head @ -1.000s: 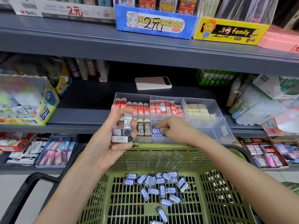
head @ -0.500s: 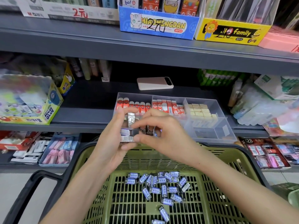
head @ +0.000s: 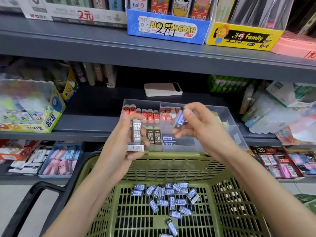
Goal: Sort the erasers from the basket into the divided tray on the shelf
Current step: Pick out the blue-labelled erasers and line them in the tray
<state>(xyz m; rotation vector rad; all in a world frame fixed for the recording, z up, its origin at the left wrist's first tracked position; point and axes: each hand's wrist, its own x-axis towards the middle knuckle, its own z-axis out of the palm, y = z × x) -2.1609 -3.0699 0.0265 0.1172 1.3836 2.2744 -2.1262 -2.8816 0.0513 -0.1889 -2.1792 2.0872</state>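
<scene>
A green basket (head: 171,165) stands below the shelf with several blue-label erasers (head: 169,197) loose on its floor. My left hand (head: 119,151) grips a small stack of brown 2B erasers (head: 136,134) in front of the clear divided tray (head: 227,115). My right hand (head: 196,125) pinches one blue-label eraser (head: 179,119) above the tray's middle. The tray holds red erasers (head: 142,114) at the back, two brown 2B erasers (head: 153,135) and two blue-label erasers (head: 168,141) at the front.
A white phone (head: 162,89) lies on the shelf behind the tray. A glue box (head: 25,106) stands at the left, packets (head: 273,113) at the right. The basket's black handle (head: 25,211) lies at the lower left. Display boxes (head: 167,28) line the upper shelf.
My right hand took one blue-label eraser from the stack in my left hand and moved it up and right over the tray. My left hand's stack is smaller.
</scene>
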